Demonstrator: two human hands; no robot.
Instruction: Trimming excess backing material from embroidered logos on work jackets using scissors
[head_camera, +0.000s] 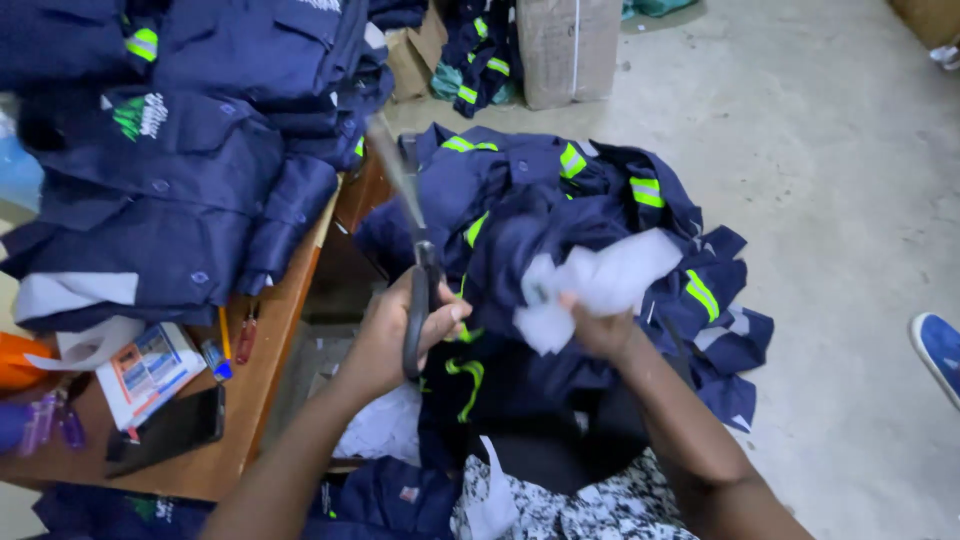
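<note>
My left hand (395, 335) grips the black handles of a pair of large scissors (410, 215), whose blades point up and away, blurred. My right hand (600, 325) holds a navy work garment (530, 240) by its white inner pocket lining (600, 280). The garment has yellow-green reflective strips and lies over my lap. It rests against a heap of similar navy garments (610, 190) on the concrete floor in front of me.
A wooden table (270, 370) at left carries a stack of folded navy shirts (190, 150), a black phone (170, 428), a printed booklet (150, 370) and pens. Cardboard boxes (565, 50) stand at the back. A blue shoe (940, 350) shows at the right edge.
</note>
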